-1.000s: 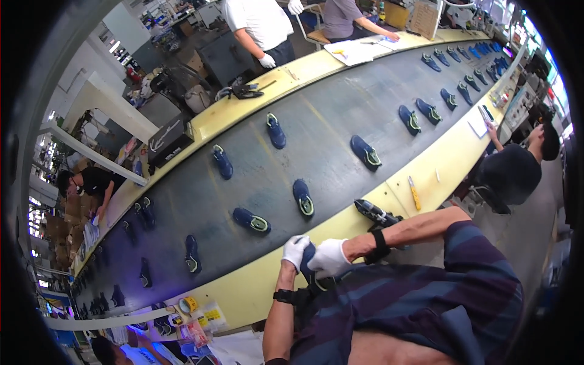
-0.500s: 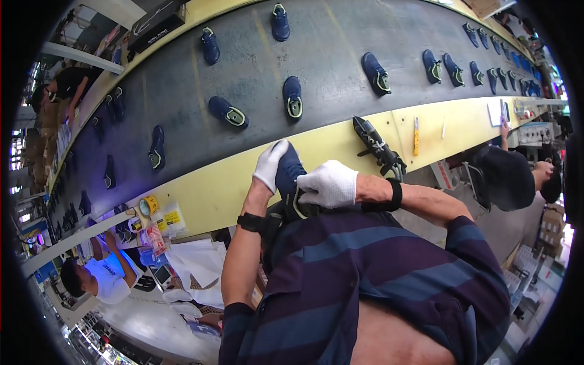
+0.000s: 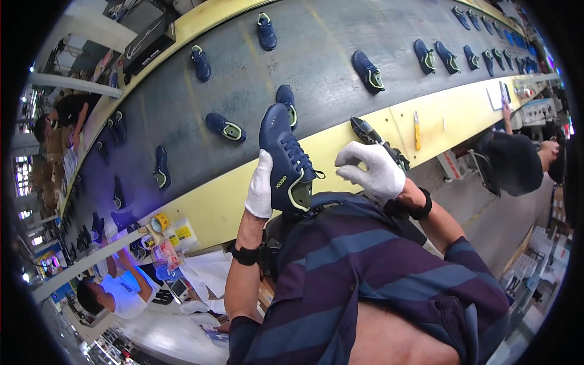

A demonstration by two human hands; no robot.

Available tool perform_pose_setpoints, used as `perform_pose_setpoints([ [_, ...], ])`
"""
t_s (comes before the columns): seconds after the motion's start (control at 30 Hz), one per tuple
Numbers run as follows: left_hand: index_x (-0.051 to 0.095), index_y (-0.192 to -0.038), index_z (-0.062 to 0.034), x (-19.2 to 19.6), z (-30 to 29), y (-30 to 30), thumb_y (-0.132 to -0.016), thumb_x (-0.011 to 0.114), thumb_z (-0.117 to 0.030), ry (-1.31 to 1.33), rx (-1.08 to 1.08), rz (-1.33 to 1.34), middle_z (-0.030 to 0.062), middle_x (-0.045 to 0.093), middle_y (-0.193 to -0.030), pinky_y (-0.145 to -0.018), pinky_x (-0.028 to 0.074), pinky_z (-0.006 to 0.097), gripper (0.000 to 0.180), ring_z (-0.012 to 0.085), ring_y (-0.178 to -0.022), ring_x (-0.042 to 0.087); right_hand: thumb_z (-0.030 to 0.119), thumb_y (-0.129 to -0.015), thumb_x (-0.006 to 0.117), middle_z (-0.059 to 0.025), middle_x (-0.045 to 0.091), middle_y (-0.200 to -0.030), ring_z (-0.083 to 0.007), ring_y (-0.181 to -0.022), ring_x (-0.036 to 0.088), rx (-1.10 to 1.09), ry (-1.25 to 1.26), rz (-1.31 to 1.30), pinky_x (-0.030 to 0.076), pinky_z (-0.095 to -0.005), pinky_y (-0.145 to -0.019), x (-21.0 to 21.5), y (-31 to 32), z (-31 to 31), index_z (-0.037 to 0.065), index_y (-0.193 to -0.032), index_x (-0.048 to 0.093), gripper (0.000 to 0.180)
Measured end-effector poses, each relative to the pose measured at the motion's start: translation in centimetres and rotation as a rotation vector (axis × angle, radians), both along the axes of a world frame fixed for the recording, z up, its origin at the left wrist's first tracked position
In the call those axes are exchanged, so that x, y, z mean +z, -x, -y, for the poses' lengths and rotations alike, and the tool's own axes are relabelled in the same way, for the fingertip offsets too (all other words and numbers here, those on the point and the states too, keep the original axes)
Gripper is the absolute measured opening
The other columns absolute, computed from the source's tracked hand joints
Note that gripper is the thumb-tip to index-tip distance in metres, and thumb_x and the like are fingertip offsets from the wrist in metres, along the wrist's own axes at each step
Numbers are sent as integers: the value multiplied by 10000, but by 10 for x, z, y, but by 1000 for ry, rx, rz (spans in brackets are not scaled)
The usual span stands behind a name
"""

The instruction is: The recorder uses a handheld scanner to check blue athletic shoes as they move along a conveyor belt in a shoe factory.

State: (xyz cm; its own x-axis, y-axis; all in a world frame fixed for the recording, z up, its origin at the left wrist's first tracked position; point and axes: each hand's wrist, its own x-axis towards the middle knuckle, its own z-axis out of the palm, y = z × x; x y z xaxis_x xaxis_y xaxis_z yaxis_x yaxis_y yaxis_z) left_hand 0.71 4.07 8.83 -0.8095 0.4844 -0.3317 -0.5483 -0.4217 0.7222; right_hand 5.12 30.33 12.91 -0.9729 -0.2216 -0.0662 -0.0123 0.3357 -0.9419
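My left hand [image 3: 262, 187], in a white glove, grips a dark blue sneaker [image 3: 281, 156] with green-trimmed sole by its side, toe pointing up over the yellow edge of the conveyor. My right hand [image 3: 370, 168], also gloved, hovers just right of the shoe's laces with fingers curled and nothing in it. A black hand tool [image 3: 372, 136] lies on the yellow ledge just behind my right hand.
A long dark conveyor belt [image 3: 328, 79] carries several blue sneakers, such as one [image 3: 367, 70] and another [image 3: 224, 127]. A yellow tape roll [image 3: 160, 221] and packets sit on the ledge. One person in dark cap [image 3: 514, 163] works at right, another person [image 3: 115, 292] lower left.
I have lifted the sneaker higher and turned it upright in my left hand. My right hand came off the shoe and moved to the right. The view tilted down.
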Motion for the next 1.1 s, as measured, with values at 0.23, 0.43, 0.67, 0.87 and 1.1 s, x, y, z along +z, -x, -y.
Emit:
perform_pose_setpoints([
  [0.23, 563, -1398, 53, 9, -10, 5, -1143, 346, -429, 193, 5, -46, 160, 676, -1293, -1063, 528, 371, 587, 239, -1169, 675, 104, -920, 751, -130, 718, -824, -240, -744, 722, -27, -2, 52, 555, -352, -694, -32, -18, -7, 14, -991, 692, 129],
  [0.43, 643, -1246, -25, 5, -23, 16, -1096, 448, -484, 76, 129, 288, 135, 701, -1130, -938, 572, 380, 522, 269, -1007, 702, 140, -923, 736, -149, 711, -828, -309, -741, 712, 41, -39, -73, 548, -384, -682, -46, -27, -3, 27, -973, 693, 131],
  [0.67, 658, -1145, -74, -13, -19, 25, -1008, 436, -658, -175, -21, 558, 123, 667, -955, -556, 533, 389, 640, 267, -734, 667, 144, -927, 734, -147, 716, -843, -316, -753, 712, 30, -9, -19, 550, -393, -686, -46, -24, -4, 30, -972, 698, 128],
  [0.87, 656, -1161, -125, -40, -45, 27, -1028, 445, -608, -109, -118, 641, 125, 670, -1000, -620, 542, 413, 544, 258, -780, 661, 243, -908, 774, -150, 721, -882, -310, -794, 721, -109, -108, -65, 564, -398, -728, -36, -26, -1, 44, -1082, 684, 279],
  [1.1, 623, -1224, -190, -131, -35, 21, -1016, 410, -672, -67, -199, 873, 57, 677, -1094, -824, 547, 434, 567, 219, -1000, 642, 355, -858, 713, -200, 702, -808, -448, -798, 693, -169, -141, -107, 541, -516, -718, -98, 3, 23, 89, -951, 638, 292],
])
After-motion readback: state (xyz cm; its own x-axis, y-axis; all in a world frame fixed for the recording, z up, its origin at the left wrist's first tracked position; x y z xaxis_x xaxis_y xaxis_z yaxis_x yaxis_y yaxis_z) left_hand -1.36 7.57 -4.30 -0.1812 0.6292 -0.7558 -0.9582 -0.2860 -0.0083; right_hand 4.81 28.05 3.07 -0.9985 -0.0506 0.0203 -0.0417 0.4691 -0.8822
